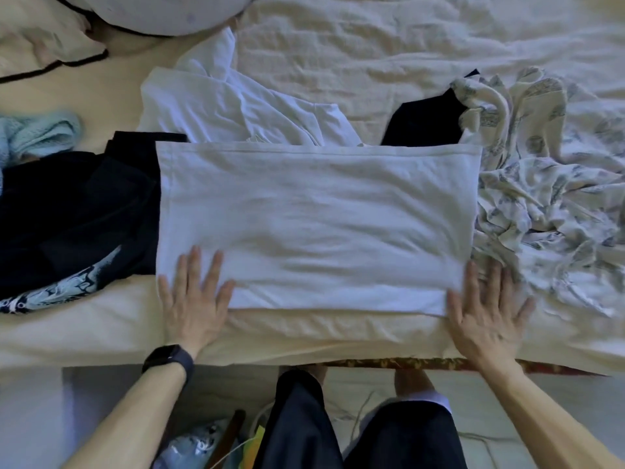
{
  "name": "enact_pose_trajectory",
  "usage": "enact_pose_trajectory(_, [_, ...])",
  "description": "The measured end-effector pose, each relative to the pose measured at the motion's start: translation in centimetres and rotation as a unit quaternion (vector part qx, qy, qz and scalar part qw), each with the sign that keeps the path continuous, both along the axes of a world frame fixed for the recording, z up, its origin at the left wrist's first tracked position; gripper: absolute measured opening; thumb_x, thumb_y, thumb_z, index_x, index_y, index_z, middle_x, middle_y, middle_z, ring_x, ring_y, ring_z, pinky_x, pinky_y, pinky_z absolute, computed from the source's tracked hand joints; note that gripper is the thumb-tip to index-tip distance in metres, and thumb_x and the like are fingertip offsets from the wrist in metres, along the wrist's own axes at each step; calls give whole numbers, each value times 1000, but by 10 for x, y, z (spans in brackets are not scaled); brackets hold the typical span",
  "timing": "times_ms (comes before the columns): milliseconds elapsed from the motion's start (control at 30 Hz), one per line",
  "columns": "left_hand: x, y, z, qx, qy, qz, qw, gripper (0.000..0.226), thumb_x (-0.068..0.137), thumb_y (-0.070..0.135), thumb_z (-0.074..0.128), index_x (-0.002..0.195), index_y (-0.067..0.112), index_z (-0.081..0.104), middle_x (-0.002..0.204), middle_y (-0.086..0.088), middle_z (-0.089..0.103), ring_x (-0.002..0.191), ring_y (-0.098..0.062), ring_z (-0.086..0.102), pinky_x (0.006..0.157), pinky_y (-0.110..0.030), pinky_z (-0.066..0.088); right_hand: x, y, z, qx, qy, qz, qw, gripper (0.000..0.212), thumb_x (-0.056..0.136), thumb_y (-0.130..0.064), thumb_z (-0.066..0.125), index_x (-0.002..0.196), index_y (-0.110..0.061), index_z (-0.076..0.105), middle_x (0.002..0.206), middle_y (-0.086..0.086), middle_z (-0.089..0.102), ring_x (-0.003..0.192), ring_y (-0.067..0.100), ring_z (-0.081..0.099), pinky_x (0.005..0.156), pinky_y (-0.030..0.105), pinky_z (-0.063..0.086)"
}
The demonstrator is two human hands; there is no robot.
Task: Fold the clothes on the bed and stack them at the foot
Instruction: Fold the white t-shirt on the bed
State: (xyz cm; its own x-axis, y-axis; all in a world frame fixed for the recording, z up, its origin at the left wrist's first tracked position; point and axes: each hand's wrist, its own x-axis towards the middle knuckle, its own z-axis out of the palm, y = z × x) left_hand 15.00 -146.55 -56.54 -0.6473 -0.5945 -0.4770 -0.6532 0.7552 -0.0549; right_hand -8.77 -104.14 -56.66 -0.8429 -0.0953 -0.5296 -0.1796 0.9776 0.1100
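both hands (194, 299) (487, 309) flat, fingers spread, pressing the folded white garment's (318, 225) near corners.

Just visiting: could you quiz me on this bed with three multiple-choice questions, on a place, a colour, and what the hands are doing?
1. Where does the dark printed garment lie from the flat white garment? A) left B) right C) on top
2. The knitted cloth at far left is? A) red B) light blue C) black
3. The left hand and right hand are? A) fists B) flat, fingers spread, at the white garment's near corners C) raised
Answers: 1A, it lies past the white garment's left edge; 2B, the knit is pale blue; 3B, both lie palm-down and spread.
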Motion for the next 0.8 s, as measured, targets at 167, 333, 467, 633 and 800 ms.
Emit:
enact_pose_trajectory(167, [-67, 169, 7, 107, 78, -127, 983, 71, 96, 64, 30, 160, 38, 10, 169, -2, 1, 155, -24, 4, 120, -52, -9, 32, -4, 18, -110, 16, 69, 991, 70, 102, -52, 23, 164, -25, 7, 171, 8, -8, 158, 26, -8, 123, 54, -10])
enact_pose_trajectory(333, [-160, 306, -13, 173, 10, -193, 966, 96, 92, 29, 57, 156, 43, -13, 164, 4, -29, 149, -16, -29, 119, -61, -11, 7, 36, -9, -117, -41, 74, 989, 61, 106, -48, 17, 163, -34, -2, 172, -2, 0, 157, 14, -8, 125, 55, -5])
enact_pose_trajectory(467, [-196, 345, -3, 146, -5, -128, 981, 95, 90, 23, 61, 160, 34, -4, 168, -3, -14, 154, -22, -14, 122, -53, -3, -21, 82, -11, -132, -39, 152, 979, 63, 103, -47, 29, 163, -32, 18, 165, 0, 31, 145, 26, 38, 112, 55, 33])
enact_pose_trajectory(633, [-202, 341, 18, 122, 62, -126, 982, 43, 100, 24, 49, 143, 29, 49, 134, -1, 54, 120, -28, 50, 89, -41, 45, -50, 120, -14, -164, -17, 288, 943, 62, 102, -41, 43, 161, -26, 29, 159, 1, 43, 116, 29, 61, 86, 44, 47])
enact_pose_trajectory(800, [-213, 314, 53, 197, 242, 170, 935, 12, 99, 34, 56, 91, 32, 64, 72, 13, 62, 67, -6, 56, 56, -28, 38, -59, 98, 8, -155, -87, 242, 954, 55, 99, -36, 46, 153, -27, 40, 155, 0, 42, 129, 28, 50, 98, 44, 42])
